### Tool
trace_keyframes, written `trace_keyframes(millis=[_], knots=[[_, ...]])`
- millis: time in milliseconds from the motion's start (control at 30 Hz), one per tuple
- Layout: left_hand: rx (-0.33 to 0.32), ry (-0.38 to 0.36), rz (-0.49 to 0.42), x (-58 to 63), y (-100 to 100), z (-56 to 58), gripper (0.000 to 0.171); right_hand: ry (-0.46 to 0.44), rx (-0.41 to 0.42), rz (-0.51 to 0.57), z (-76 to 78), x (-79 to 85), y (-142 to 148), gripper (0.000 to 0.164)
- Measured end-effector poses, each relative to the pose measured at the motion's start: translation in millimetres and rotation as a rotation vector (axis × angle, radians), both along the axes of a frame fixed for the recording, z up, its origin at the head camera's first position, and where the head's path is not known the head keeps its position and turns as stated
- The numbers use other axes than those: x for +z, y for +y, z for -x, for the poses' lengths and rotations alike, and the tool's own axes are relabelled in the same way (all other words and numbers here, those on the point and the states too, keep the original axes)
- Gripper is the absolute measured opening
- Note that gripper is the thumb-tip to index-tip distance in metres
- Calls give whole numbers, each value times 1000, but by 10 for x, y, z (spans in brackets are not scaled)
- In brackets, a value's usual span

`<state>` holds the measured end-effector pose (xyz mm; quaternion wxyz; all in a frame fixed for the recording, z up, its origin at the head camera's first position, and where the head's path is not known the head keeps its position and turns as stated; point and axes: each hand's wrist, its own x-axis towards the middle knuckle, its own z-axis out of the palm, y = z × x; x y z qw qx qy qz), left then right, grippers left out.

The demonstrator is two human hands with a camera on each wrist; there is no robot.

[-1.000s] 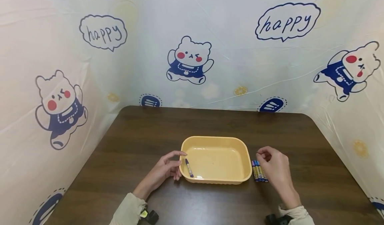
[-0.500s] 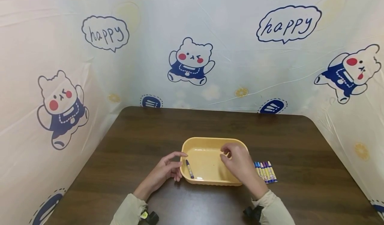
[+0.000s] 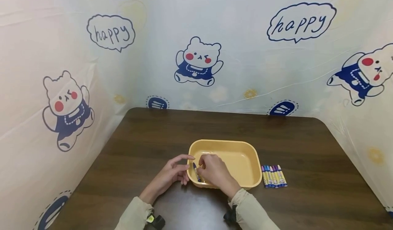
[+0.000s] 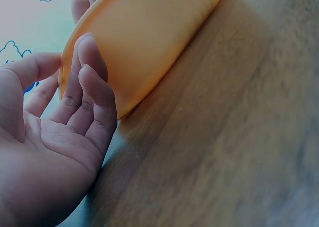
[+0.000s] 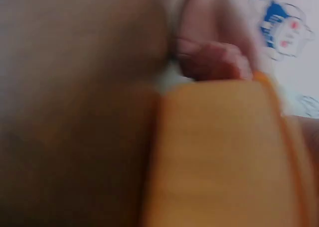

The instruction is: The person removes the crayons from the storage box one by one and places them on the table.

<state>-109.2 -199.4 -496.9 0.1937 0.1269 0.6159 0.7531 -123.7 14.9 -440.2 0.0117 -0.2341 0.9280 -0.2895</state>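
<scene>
A yellow plastic tray (image 3: 239,151) sits on the table. My left hand (image 3: 169,175) holds its left rim, the index finger over the edge; in the left wrist view the same hand (image 4: 55,132) has fingertips at the rim. Inside the tray, along its left end, lies a crayon (image 3: 195,170) with a yellow wrapper. My right hand (image 3: 216,172) is inside the tray beside that crayon, fingers bent in a pinch; the crayon it holds is mostly hidden beneath the hand. The right wrist view is blurred and shows mainly the tray's outer wall (image 5: 219,147).
A row of several crayons (image 3: 274,177) lies side by side on the dark wooden table (image 3: 159,131), just right of the tray. A printed fabric curtain (image 3: 233,35) surrounds the table at the back and sides.
My right hand has moved left from the crayon row, over the tray, to its left end beside the lying crayon. The row is now uncovered. The left hand stays at the rim.
</scene>
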Motion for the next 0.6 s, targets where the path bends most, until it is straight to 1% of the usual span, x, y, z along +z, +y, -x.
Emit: trace_keyframes(millis=[100,167,367,600], knots=[[-11,1,4,5,6,17,40,-86,1,-44,13,-72,-44,20],[-11,8,5,15,23,15,40,-113,1,-65,21,-91,-38,25],[-4,11,14,39,41,14,41,-145,-1,-71,41,-84,-14,23],[-7,9,20,46,42,-2,42,-166,-30,-68,39,-90,-15,25]])
